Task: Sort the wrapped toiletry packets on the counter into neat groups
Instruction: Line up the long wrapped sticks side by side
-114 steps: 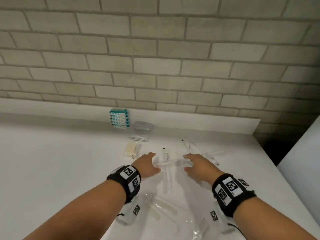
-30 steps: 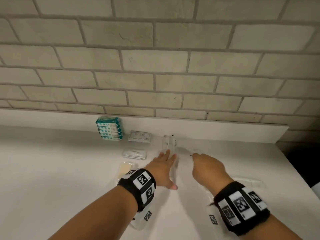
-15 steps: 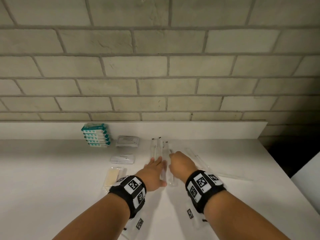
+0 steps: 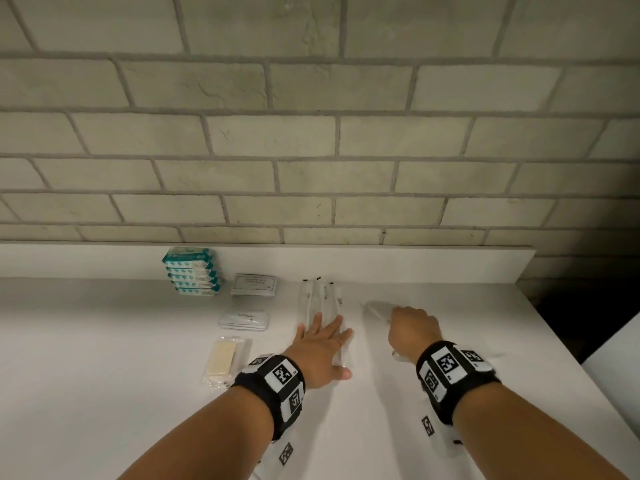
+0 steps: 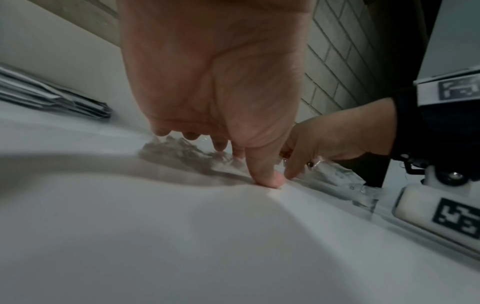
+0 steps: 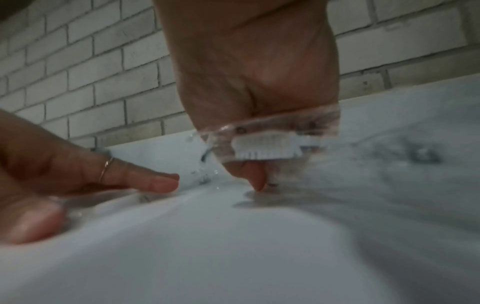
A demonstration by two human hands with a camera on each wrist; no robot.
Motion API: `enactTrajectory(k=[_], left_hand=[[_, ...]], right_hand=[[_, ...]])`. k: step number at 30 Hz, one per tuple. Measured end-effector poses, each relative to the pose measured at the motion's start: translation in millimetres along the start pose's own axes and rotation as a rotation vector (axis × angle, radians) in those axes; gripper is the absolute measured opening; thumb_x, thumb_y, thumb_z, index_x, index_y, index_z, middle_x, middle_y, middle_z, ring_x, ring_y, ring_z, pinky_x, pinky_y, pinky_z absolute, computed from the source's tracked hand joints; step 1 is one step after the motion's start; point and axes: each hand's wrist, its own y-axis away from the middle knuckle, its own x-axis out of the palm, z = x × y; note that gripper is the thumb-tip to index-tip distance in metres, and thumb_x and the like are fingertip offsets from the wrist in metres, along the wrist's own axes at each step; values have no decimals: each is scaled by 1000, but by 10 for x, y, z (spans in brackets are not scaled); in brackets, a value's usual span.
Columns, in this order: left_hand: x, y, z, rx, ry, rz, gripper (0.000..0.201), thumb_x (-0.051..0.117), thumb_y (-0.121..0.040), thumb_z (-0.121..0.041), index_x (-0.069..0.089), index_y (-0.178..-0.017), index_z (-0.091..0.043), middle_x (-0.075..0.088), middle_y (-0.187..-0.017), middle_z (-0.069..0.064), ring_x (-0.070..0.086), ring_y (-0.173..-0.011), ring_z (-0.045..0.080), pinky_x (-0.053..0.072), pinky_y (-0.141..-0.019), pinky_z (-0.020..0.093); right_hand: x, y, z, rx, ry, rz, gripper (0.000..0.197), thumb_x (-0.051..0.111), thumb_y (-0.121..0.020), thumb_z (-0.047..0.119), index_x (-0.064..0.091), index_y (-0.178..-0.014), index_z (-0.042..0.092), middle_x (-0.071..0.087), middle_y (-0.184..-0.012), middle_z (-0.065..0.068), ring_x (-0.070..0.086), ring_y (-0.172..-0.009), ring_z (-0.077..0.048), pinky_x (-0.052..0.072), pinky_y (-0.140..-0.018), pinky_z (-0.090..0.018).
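Beside left hand (image 4: pixel 320 348), right hand (image 4: pixel 412 329) now apart.

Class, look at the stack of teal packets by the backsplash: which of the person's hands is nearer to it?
Left. The left hand lies right of and nearer the camera than the teal packets; the right hand is farther right.

Left hand (image 4: pixel 320 351) lies flat, fingers straight, pressing on a row of clear-wrapped toothbrush packets (image 4: pixel 320 299) that run toward the back ledge of the white worktop (image 4: pixel 104 341). Right hand (image 4: pixel 412 329) is curled, knuckles up, over another clear packet (image 4: pixel 375 311) just to the right. Off to the left: a stack of teal-and-white packets (image 4: pixel 192 271) against the ledge, a flat white sachet (image 4: pixel 254 285), a smaller white packet (image 4: pixel 244 319) nearer, and a wrapped cream soap bar (image 4: pixel 221 360).
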Motion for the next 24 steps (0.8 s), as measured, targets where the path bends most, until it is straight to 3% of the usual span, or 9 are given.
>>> enactTrajectory(k=[2, 7, 9, 11, 13, 16, 19, 22, 24], left_hand=[[-6, 1, 9, -12, 9, 8, 79, 48, -94, -49, -2, -153, -33, -19, -160, -7, -24, -145, 25, -10, -118, 49], [-7, -12, 43, -31, -6, 3, 75, 44, -97, -46, -5, -153, -32, -20, -159, -5, -24, -145, 26, -11, -117, 48], [-10, -15, 54, -38, -9, 2, 75, 43, -97, -46, -5, -153, -31, -20, -159, -5, -25, -145, 26, -11, -117, 48], [-13, -22, 59, -44, -14, 1, 74, 43, -98, -45, -6, -153, -31, -21, -159, -5, -25, -144, 26, -12, -117, 48], [-7, -31, 62, -48, -17, -1, 74, 43, -98, -43, -6, -153, -30, -21, -159, -6, -26, -144, 25, -12, -117, 48], [-8, -43, 53, -50, -10, -4, 75, 44, -98, -42, -5, -153, -29, -21, -159, -7, -25, -144, 24, -13, -118, 48], [-11, -45, 48, -47, 5, -11, 75, 45, -98, -41, -4, -153, -30, -20, -159, -8, -24, -145, 24, -13, -117, 48], [-3, -40, 54, -44, 22, -16, 75, 45, -98, -42, -5, -153, -30, -20, -159, -8, -23, -145, 24, -13, -117, 48], [8, -38, 63, -40, 33, -22, 76, 45, -97, -43, -5, -153, -31, -19, -159, -8, -23, -145, 24, -13, -117, 48]], right_hand=[[-94, -40, 35, -60, -82, -74, 28, 55, -86, 16, 61, -113, 17, 64, -113, -3, 58, -105, -26, 41, -81, -31], [-296, -8, 116, -426, -389, -583, 21, 60, -78, 2, 73, -89, 15, 69, -89, -5, 63, -82, -32, 50, -70, -37], [-244, 65, 108, -491, -373, -461, 39, 57, -77, -4, 72, -108, 15, 68, -115, -9, 65, -103, -32, 51, -87, -40], [-137, 171, 59, -468, -233, -196, 59, 46, -87, -5, 48, -141, 20, 39, -152, -2, 44, -135, -21, 31, -113, -37], [-76, 237, 11, -426, -154, -30, 67, 35, -91, -4, 27, -152, 24, 16, -161, 5, 27, -145, -18, 17, -120, -38], [-64, 240, 38, -359, -138, 5, 60, 33, -96, 6, 24, -152, 23, 16, -161, 3, 27, -145, -20, 15, -120, -39], [-50, 216, 157, -333, -101, 58, 49, 35, -101, 29, 33, -149, 20, 29, -157, -2, 33, -141, -24, 16, -119, -45], [-12, 168, 300, -280, -84, 64, 47, 41, -96, 48, 54, -129, 17, 54, -136, -3, 50, -124, -24, 27, -110, -47], [-3, 106, 381, -208, -62, -26, 53, 44, -90, 59, 57, -118, 16, 59, -123, -4, 54, -114, -25, 35, -98, -42]])
